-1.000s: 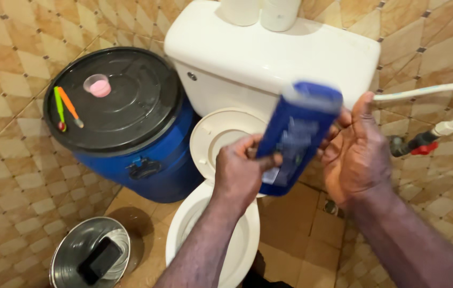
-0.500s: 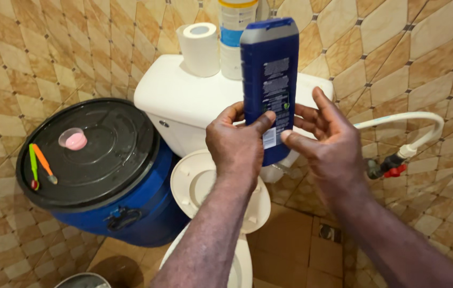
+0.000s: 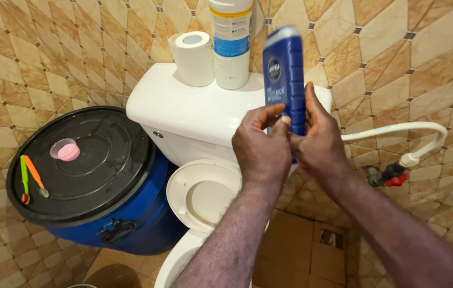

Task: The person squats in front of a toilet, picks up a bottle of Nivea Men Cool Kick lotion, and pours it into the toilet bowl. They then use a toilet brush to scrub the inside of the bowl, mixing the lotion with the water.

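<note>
Since 0.5 s ago bottle (image 3: 285, 74) is turning label-forward | both hands, left (image 3: 261, 152) and right (image 3: 317, 141), are clasping its base above cistern (image 3: 194, 112) right edge | risk: narrow fingertip hold is letting it slip toward the bowl

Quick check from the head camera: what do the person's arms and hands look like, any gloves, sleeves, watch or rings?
Both arms are bare from the bottom of the picture up to the wrists: no sleeves show. The left hand and right hand wear no gloves. No watch, band or ring shows on the visible sides. Fingernails are short and plain.
</note>
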